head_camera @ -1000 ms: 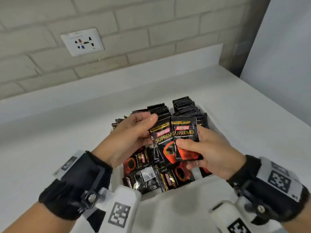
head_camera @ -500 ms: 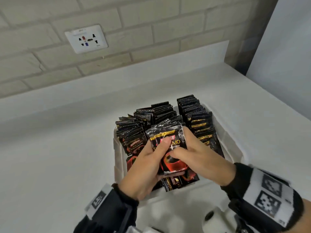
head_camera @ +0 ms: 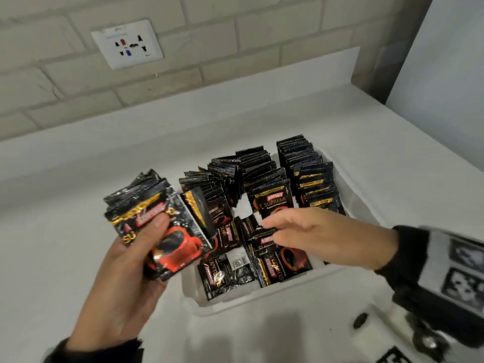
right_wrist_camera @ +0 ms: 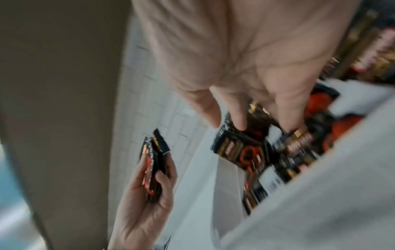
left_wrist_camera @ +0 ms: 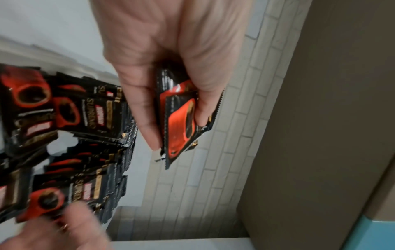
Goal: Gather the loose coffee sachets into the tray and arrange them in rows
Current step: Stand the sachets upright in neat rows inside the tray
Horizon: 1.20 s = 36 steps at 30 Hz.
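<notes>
A white tray [head_camera: 264, 297] sits on the counter. Upright rows of black Kopiko sachets [head_camera: 301, 166] fill its back part. Several loose sachets [head_camera: 230, 268] lie flat and jumbled at its front. My left hand [head_camera: 150, 239] is raised just left of the tray and grips a stack of sachets [head_camera: 167, 244] between thumb and fingers; the stack [left_wrist_camera: 181, 121] is also clear in the left wrist view. My right hand [head_camera: 272, 229] reaches into the tray from the right. Its fingers [right_wrist_camera: 239, 125] are straight and point down at the loose sachets [right_wrist_camera: 245, 152], holding nothing.
The white counter [head_camera: 65, 231] extends left of and behind the tray. A brick wall with a power socket [head_camera: 127, 44] stands behind it. A white panel [head_camera: 445, 61] rises at the right. Black wrist straps with white camera mounts [head_camera: 450, 271] sit near the front edge.
Both hands held the stack over the tray before. My left hand has carried it off to the left, and my right hand has let go and dropped toward the loose sachets.
</notes>
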Each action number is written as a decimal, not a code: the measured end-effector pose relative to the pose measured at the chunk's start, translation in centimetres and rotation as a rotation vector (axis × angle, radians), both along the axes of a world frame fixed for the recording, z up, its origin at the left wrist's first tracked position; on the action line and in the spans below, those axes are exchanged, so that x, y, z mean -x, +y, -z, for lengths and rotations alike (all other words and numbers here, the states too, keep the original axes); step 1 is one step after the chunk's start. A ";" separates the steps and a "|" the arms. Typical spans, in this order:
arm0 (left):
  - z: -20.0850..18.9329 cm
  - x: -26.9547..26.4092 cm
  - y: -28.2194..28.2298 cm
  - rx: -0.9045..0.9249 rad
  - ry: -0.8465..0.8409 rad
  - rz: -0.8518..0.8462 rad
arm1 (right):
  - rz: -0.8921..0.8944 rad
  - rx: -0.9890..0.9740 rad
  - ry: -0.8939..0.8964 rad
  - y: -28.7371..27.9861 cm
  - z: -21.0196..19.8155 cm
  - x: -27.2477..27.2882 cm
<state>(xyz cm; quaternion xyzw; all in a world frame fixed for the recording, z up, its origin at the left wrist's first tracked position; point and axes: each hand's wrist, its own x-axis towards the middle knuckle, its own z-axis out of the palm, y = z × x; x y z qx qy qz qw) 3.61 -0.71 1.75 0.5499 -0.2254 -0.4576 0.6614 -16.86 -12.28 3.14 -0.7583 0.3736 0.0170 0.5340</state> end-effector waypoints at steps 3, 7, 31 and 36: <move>-1.0 -0.1 0.6 0.023 -0.018 -0.047 | 0.010 -0.170 0.097 0.0 0.8 -0.6; -1.8 0.6 0.9 0.028 -0.071 -0.049 | -0.017 -0.135 0.248 -0.3 1.8 -1.9; -0.1 0.3 -0.5 -0.082 0.034 0.018 | 0.012 -0.107 -0.118 0.2 0.6 -0.8; 0.7 2.3 -2.5 -0.146 -0.026 0.146 | 0.130 0.008 -0.287 -0.4 -0.4 -1.1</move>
